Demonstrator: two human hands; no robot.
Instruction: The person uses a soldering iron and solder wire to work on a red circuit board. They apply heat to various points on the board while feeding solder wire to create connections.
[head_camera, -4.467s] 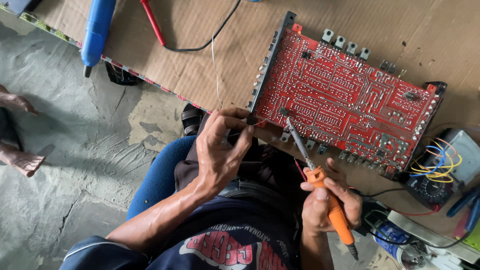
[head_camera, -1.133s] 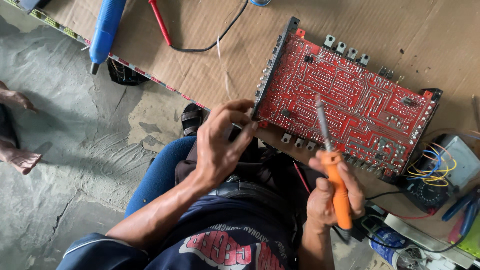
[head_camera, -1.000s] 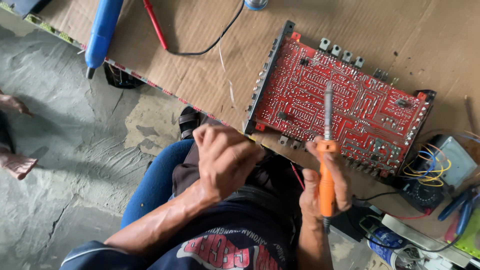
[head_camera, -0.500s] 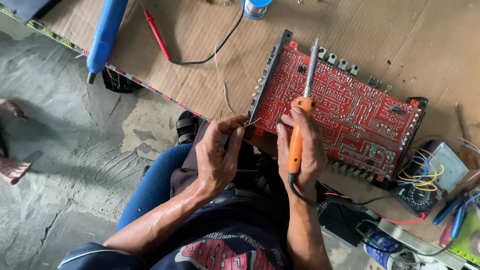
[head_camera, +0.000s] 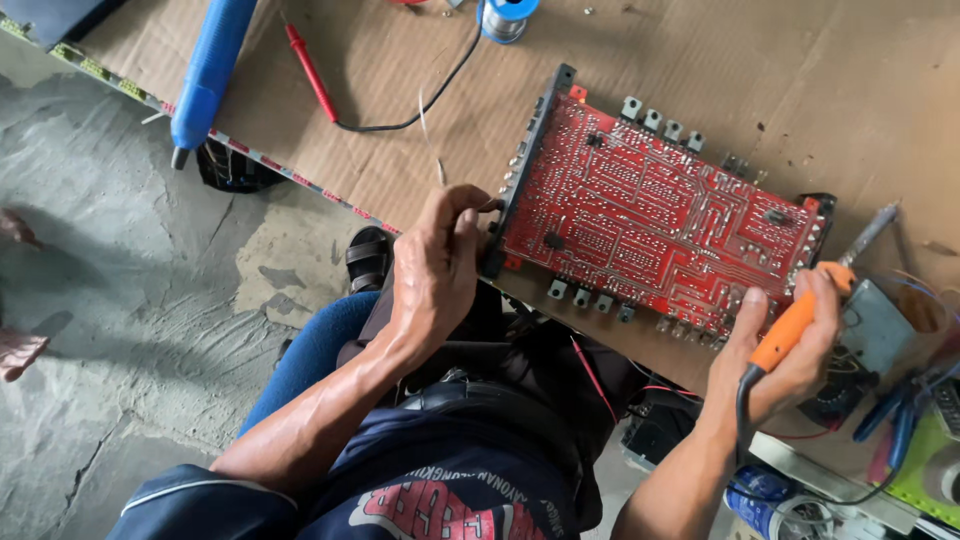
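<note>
A large red circuit board (head_camera: 655, 215) lies solder side up on a sheet of brown cardboard (head_camera: 700, 70). My left hand (head_camera: 437, 268) grips the board's black near-left edge. My right hand (head_camera: 780, 345) holds a soldering iron with an orange handle (head_camera: 800, 315) off the board's right end, its metal tip pointing up and right, away from the board.
A blue solder sucker (head_camera: 205, 80), a red test probe with black lead (head_camera: 312, 85) and a spool of solder (head_camera: 505, 15) lie at the back left of the cardboard. Loose wires, pliers and small parts (head_camera: 900, 400) crowd the right side. Concrete floor (head_camera: 120, 300) is at the left.
My right hand has swung the soldering iron from over the middle of the board out past its right end. My left hand has taken hold of the board's left edge.
</note>
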